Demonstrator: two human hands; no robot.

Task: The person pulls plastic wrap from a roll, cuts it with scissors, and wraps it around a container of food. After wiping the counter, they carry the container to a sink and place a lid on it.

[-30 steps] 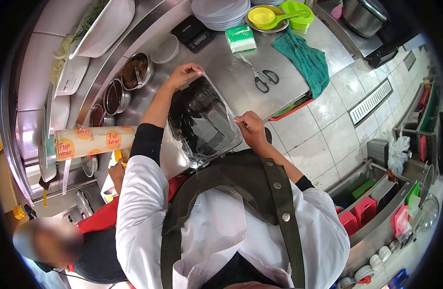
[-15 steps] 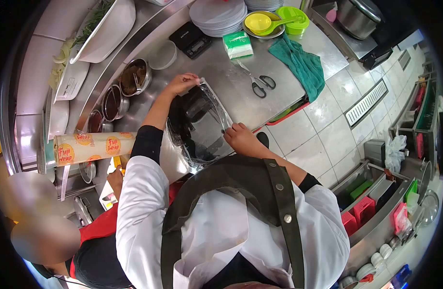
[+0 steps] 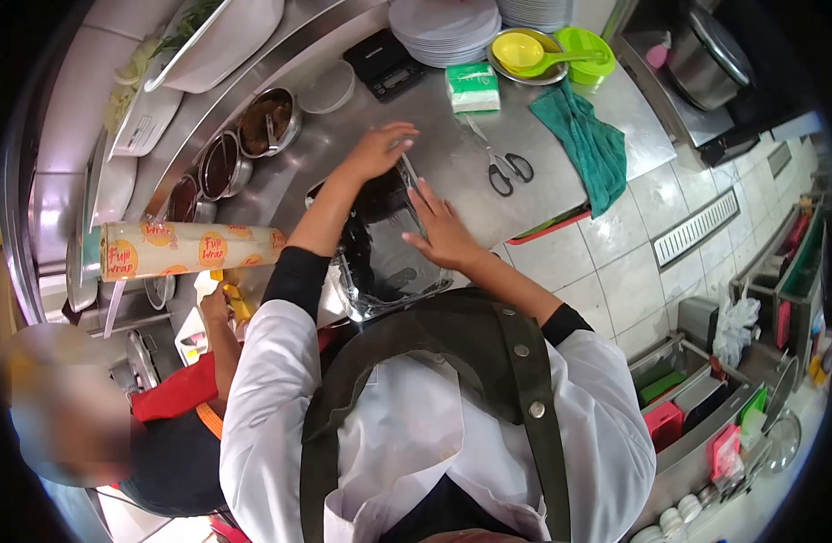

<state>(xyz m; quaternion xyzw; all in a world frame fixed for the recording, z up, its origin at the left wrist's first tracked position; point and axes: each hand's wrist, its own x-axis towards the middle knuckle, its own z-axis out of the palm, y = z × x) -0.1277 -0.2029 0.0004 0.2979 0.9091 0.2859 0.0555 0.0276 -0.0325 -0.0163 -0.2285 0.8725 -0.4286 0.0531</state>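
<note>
Clear film covers a tray (image 3: 393, 258) of dark contents, between and below the fingers.
Left fingers (image 3: 396, 134) loosely open over its far end; right fingers (image 3: 424, 203) spread at its right edge. Left of the left fingers, a metal bowl (image 3: 257, 122) holds brown paste; a roll (image 3: 191, 251) reads "Fuji Wrap".

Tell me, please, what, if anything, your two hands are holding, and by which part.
Nothing appears held: the left hand is loosely open over the far end of the tray, the right hand spread along its side.
</note>
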